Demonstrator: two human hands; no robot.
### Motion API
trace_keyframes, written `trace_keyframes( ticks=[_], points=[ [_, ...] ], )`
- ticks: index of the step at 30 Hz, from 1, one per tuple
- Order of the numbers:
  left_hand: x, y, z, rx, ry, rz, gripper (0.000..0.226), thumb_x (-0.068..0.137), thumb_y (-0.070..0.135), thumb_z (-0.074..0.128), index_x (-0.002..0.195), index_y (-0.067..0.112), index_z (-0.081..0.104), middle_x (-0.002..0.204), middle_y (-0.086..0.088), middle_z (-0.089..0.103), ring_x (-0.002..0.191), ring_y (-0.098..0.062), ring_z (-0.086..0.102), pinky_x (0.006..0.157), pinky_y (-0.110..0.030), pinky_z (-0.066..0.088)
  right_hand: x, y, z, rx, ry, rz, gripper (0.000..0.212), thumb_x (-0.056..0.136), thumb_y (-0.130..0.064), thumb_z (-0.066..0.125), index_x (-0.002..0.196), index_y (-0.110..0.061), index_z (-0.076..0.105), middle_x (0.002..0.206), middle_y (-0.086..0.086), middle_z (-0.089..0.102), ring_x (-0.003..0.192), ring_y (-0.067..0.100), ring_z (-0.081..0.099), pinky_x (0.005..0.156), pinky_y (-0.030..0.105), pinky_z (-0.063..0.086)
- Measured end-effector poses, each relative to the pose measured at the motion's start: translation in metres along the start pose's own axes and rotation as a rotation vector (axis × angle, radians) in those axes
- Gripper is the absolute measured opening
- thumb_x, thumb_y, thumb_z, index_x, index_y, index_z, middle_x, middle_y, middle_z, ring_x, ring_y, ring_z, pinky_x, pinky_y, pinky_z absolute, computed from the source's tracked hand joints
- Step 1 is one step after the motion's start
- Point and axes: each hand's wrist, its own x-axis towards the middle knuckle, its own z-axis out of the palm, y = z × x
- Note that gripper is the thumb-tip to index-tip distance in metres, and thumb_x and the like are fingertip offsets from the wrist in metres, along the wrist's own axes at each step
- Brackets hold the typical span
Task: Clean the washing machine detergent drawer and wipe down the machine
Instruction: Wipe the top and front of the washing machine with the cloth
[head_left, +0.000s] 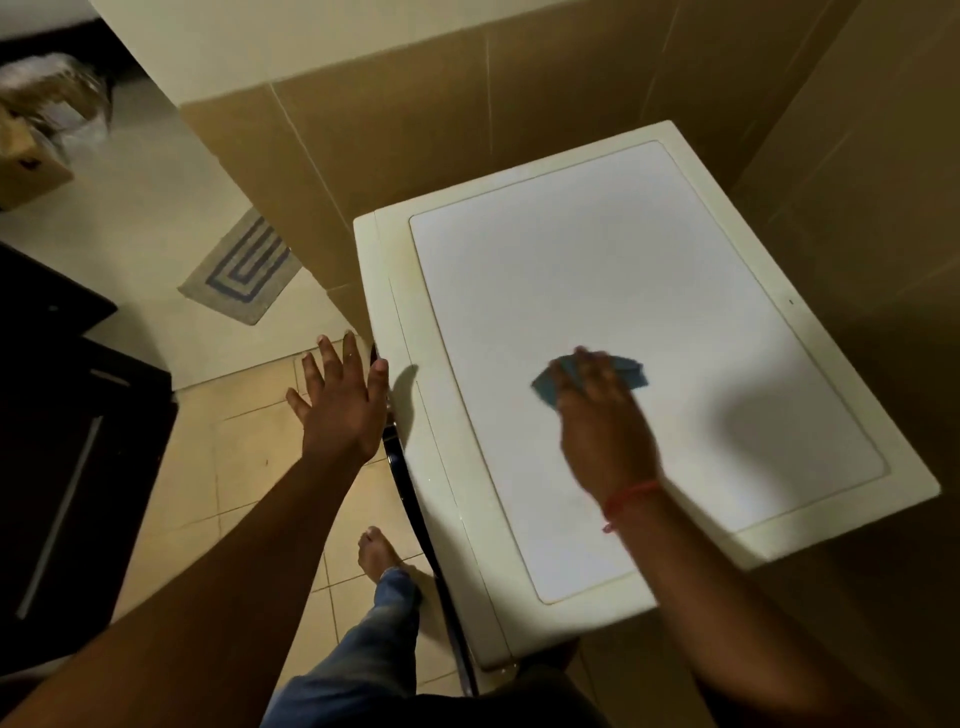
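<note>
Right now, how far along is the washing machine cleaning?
Done: cannot tell, the detergent drawer is not visible. In hand: the right hand presses a blue cloth on the washing machine top, mid-wipe, while the left hand hovers open by its edge. Left: the rest of the top and the sides.

Right hand (602, 415) hides most of blue cloth (631, 371)

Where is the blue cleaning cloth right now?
The blue cleaning cloth lies flat on the white washing machine top, pressed under the right hand, right of centre in the head view.
</note>
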Motion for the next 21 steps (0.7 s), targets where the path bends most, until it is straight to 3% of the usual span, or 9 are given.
trace_keyframes(
  ticks=[3, 7, 9, 11, 13, 15, 17, 20, 21],
  points=[
    [0.0, 0.009, -0.002, 0.002, 0.007, 0.038, 0.077, 0.089, 0.068, 0.0, 0.156, 0.029, -0.003, 0.164, -0.002, -0.011, 0.149, -0.025, -0.017, 0.117, -0.059, -0.007, 0.03, 0.05, -0.01, -0.024, 0.023, 0.28, 0.054, 0.088, -0.008, 0.05, 0.141, -0.012, 0.047, 0.149, 0.022, 0.039, 0.138, 0.041, 0.032, 0.116, 0.049, 0.026],
    [0.001, 0.024, 0.004, 0.004, -0.012, 0.06, 0.075, 0.091, 0.068, 0.003, 0.155, 0.03, -0.004, 0.164, -0.002, -0.012, 0.149, -0.025, -0.016, 0.117, -0.059, -0.008, 0.098, 0.064, -0.016, 0.023, 0.006, 0.314, 0.052, 0.096, -0.013, 0.048, 0.147, -0.013, 0.039, 0.154, 0.02, 0.031, 0.143, 0.04, 0.023, 0.12, 0.047, 0.017],
    [-0.002, 0.032, 0.01, 0.028, -0.025, 0.084, 0.073, 0.092, 0.067, 0.004, 0.155, 0.03, -0.006, 0.164, -0.002, -0.013, 0.149, -0.025, -0.017, 0.117, -0.058, -0.008, 0.128, 0.048, -0.014, 0.048, -0.074, 0.191, 0.051, 0.096, -0.014, 0.043, 0.147, -0.011, 0.039, 0.154, 0.022, 0.029, 0.143, 0.04, 0.023, 0.119, 0.048, 0.015],
    [-0.005, 0.039, 0.015, 0.038, -0.038, 0.12, 0.07, 0.095, 0.065, 0.006, 0.155, 0.031, -0.007, 0.163, -0.001, -0.014, 0.149, -0.025, -0.017, 0.117, -0.059, -0.008, 0.131, 0.021, -0.003, -0.006, -0.184, -0.092, 0.052, 0.091, -0.012, 0.036, 0.141, -0.003, 0.044, 0.147, 0.027, 0.039, 0.138, 0.044, 0.032, 0.115, 0.054, 0.022],
    [-0.008, 0.043, 0.017, 0.035, -0.049, 0.145, 0.069, 0.096, 0.064, 0.007, 0.155, 0.031, -0.007, 0.163, -0.001, -0.015, 0.149, -0.025, -0.018, 0.117, -0.059, -0.007, 0.106, -0.002, 0.005, -0.039, -0.197, -0.347, 0.055, 0.087, -0.013, 0.028, 0.134, 0.002, 0.052, 0.14, 0.028, 0.048, 0.132, 0.044, 0.043, 0.113, 0.054, 0.028],
    [-0.01, 0.043, 0.015, 0.043, -0.049, 0.159, 0.069, 0.096, 0.064, 0.007, 0.155, 0.031, -0.006, 0.163, -0.001, -0.015, 0.149, -0.025, -0.017, 0.117, -0.059, -0.007, 0.069, -0.013, 0.001, -0.03, -0.188, -0.446, 0.055, 0.089, -0.014, 0.026, 0.137, -0.002, 0.051, 0.144, 0.023, 0.046, 0.135, 0.039, 0.04, 0.117, 0.048, 0.024],
    [-0.01, 0.038, 0.01, 0.062, -0.041, 0.164, 0.072, 0.094, 0.066, 0.005, 0.155, 0.03, -0.006, 0.163, -0.001, -0.014, 0.149, -0.025, -0.017, 0.118, -0.059, -0.006, 0.03, -0.013, -0.004, -0.019, -0.2, -0.373, 0.059, 0.089, -0.016, 0.024, 0.143, -0.008, 0.044, 0.151, 0.017, 0.039, 0.141, 0.034, 0.033, 0.12, 0.045, 0.02],
    [-0.005, 0.021, -0.002, 0.066, -0.023, 0.115, 0.076, 0.09, 0.069, 0.001, 0.155, 0.03, -0.006, 0.164, -0.001, -0.013, 0.149, -0.025, -0.017, 0.117, -0.059, -0.006, -0.012, -0.033, -0.005, 0.081, -0.14, -0.053, 0.061, 0.084, -0.014, 0.032, 0.144, -0.011, 0.043, 0.152, 0.013, 0.037, 0.142, 0.035, 0.029, 0.117, 0.047, 0.025],
    [-0.003, 0.016, -0.004, 0.055, -0.017, 0.085, 0.076, 0.09, 0.069, 0.001, 0.155, 0.03, -0.006, 0.164, -0.002, -0.012, 0.149, -0.025, -0.017, 0.117, -0.06, -0.006, -0.016, -0.046, -0.004, 0.105, -0.135, -0.027, 0.063, 0.082, -0.013, 0.03, 0.143, -0.01, 0.044, 0.152, 0.013, 0.037, 0.142, 0.037, 0.029, 0.117, 0.048, 0.025]
  ],
)
